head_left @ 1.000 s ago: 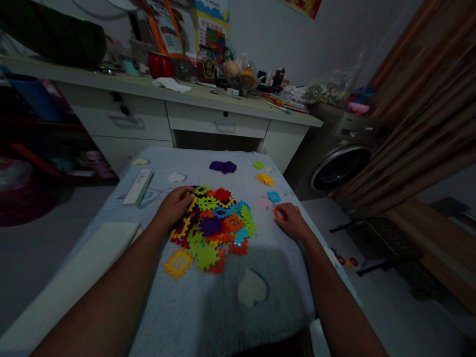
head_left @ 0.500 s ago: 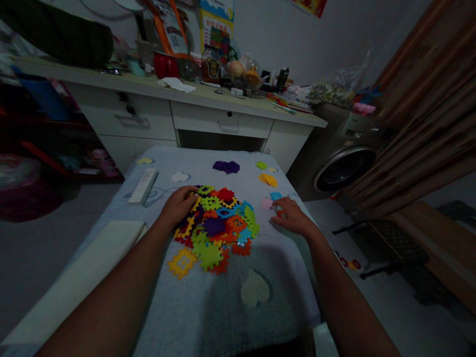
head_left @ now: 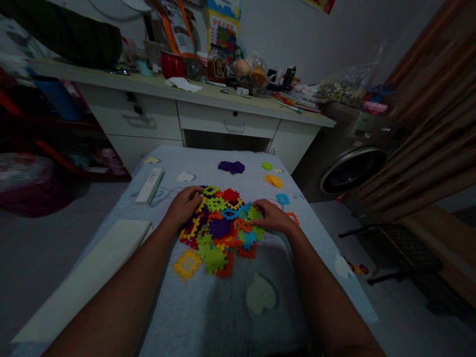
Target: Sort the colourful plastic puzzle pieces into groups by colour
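A heap of colourful toothed plastic building tiles (head_left: 219, 228) lies on the cloth-covered table. At its left edge rests my left hand (head_left: 184, 208), fingers extended against the tiles beside a yellow frame-shaped tile (head_left: 191, 229). On the heap's right side, my right hand (head_left: 273, 216) has its thumb and fingers at an orange tile (head_left: 243, 225), which looks tilted in its grip. A yellow tile (head_left: 187, 265) lies at the near left of the heap. Right of the right hand are a blue tile (head_left: 283, 199) and an orange frame-shaped tile (head_left: 293, 218), partly hidden by the wrist.
Purple tiles (head_left: 231, 167), yellow tiles (head_left: 273, 180) and a green tile (head_left: 267, 165) lie toward the table's far side. A white box (head_left: 149, 186) sits at the left. Beyond stands a cluttered desk (head_left: 230, 126), with a washing machine (head_left: 353, 148) to the right.
My right hand has moved left from the separate tiles to the heap, leaving an orange frame-shaped tile at the right. My left hand stays at the heap. The view has shifted slightly.
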`<state>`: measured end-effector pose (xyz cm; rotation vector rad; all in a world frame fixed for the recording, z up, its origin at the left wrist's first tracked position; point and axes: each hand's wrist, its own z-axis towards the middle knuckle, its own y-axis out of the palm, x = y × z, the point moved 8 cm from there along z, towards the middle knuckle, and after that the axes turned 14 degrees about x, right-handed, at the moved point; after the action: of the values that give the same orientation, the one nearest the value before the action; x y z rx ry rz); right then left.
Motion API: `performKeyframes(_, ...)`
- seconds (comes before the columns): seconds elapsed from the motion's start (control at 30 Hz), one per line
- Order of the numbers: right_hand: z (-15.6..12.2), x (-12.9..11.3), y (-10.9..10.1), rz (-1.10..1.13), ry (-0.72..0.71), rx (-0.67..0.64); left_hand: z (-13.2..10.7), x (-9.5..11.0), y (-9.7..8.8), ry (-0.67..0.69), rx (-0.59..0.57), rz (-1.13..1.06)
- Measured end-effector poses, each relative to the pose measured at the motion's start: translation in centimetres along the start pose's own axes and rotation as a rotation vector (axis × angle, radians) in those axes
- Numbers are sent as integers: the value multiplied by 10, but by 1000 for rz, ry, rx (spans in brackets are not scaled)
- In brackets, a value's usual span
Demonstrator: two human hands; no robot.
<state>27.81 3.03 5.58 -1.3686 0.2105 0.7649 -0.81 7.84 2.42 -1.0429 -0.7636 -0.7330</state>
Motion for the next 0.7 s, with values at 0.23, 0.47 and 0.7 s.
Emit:
performKeyframes(0.23, -1, 3, 1, 61, -3, 95, -1, -3, 2, -35, -1, -24)
performKeyframes(0.47, -1, 13, 4, 97, 35, 210, -2, 0, 1, -19, -13, -32)
performKeyframes(0.7, 6, 34, -9, 211, 164, 366, 1, -6, 2, -5, -8, -6)
